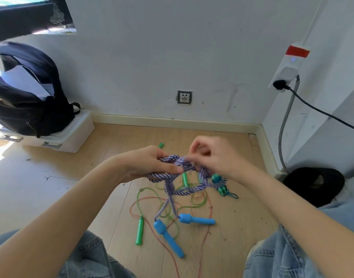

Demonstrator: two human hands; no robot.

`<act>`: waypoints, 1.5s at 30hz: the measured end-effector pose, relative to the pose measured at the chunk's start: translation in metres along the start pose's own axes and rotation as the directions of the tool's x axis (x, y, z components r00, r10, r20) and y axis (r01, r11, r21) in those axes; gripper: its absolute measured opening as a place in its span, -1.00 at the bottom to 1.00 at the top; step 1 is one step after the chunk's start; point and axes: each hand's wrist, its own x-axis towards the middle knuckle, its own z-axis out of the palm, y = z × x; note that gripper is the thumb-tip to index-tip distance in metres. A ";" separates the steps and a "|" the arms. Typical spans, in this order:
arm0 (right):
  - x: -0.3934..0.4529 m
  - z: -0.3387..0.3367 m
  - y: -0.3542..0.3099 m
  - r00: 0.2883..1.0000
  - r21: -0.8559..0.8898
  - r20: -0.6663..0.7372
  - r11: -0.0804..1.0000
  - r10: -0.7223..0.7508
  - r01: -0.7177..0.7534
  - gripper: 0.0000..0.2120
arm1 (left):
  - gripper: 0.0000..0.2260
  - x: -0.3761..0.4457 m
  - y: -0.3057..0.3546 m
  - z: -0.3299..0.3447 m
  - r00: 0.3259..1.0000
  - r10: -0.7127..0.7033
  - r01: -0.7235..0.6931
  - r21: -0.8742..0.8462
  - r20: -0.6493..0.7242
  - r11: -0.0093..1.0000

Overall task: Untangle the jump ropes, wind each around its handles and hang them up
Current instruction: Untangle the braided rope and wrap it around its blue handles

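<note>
My forearms are bare, no sleeves, watch or rings; I wear faded light-blue denim jeans (288, 255) with visible seams.

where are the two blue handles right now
In the head view both blue handles lie on the wooden floor at lower centre, between the person's knees, below the purple braided rope in both hands, right of a green handle.

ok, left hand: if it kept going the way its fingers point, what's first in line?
Probably the right hand. The left hand points rightward across the purple-and-white braided rope knot it already grips; the right hand pinches the far side. Depth is unclear.
</note>
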 end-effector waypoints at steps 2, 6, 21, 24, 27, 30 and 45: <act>0.004 -0.014 0.003 0.949 0.218 -0.266 0.970 0.167 -0.109 -0.82 | -0.81 0.003 -0.003 0.003 1.000 -0.016 0.018 0.109 -0.020 0.994; -0.002 -0.016 0.003 0.972 0.211 -0.027 0.952 0.231 -0.221 -0.87 | -0.91 0.009 -0.007 0.002 0.991 -0.003 0.024 0.158 -0.131 0.987; 0.003 -0.024 0.018 0.935 0.029 -0.208 0.958 0.286 -0.286 -0.90 | -0.78 0.011 -0.008 -0.003 0.964 0.101 -0.014 0.332 -0.246 0.943; -0.002 -0.010 0.013 0.988 -0.297 0.022 0.944 0.156 -0.143 -0.45 | -0.73 0.010 -0.006 0.001 0.961 0.176 -0.079 0.399 -0.212 0.913; -0.002 0.005 0.000 0.982 -0.244 0.188 0.968 -0.013 0.059 -0.67 | -0.83 0.012 -0.001 0.006 0.965 0.193 -0.121 0.350 -0.179 0.929; 0.000 0.001 -0.002 0.993 -0.046 0.118 0.999 0.031 -0.026 -0.92 | -0.89 0.016 -0.004 0.004 0.963 0.204 -0.117 0.413 -0.173 0.903; -0.005 0.007 0.003 0.949 -0.276 0.304 0.961 0.090 -0.003 -0.64 | -0.75 0.017 0.000 0.015 0.978 0.186 -0.106 0.540 -0.096 0.835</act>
